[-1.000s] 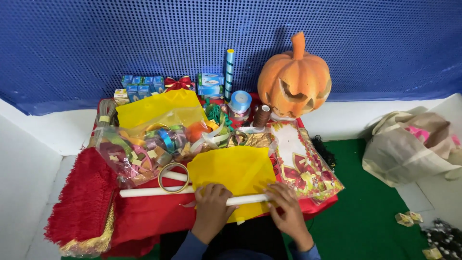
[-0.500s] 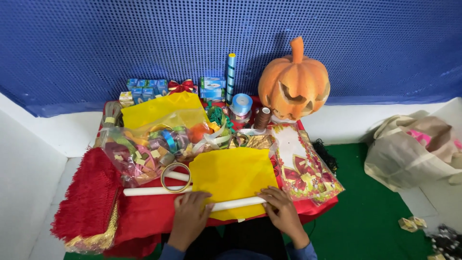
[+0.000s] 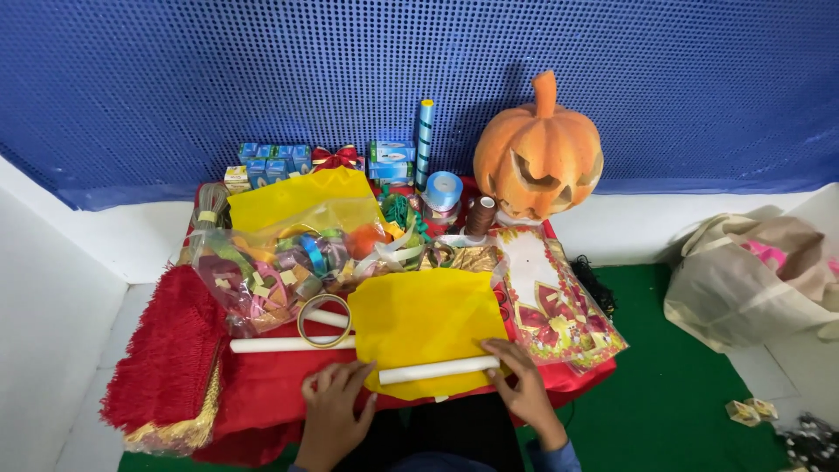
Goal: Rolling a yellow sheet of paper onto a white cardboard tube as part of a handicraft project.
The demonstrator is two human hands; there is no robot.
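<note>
A yellow sheet [image 3: 426, 319] lies on a small table covered with red cloth [image 3: 271, 389]. Across the sheet's near edge rests a white rolled tube [image 3: 437, 370]. My left hand [image 3: 334, 404] lies flat at the tube's left end, fingers spread on the sheet's corner. My right hand [image 3: 523, 387] touches the tube's right end with its fingertips. A second white tube [image 3: 288, 344] lies to the left, passing through a ring of tape [image 3: 325, 320].
A clear bag of coloured ribbons [image 3: 280, 262], a patterned packet [image 3: 552, 297], small blue boxes [image 3: 273, 159], thread spools [image 3: 480, 215] and an orange pumpkin lantern [image 3: 540, 157] crowd the table. A beige bag [image 3: 752, 280] sits on the green floor at right. A blue perforated wall stands behind.
My left hand slid from the middle of the tube to its left end. The right hand stayed at the right end. The camera view shifted slightly.
</note>
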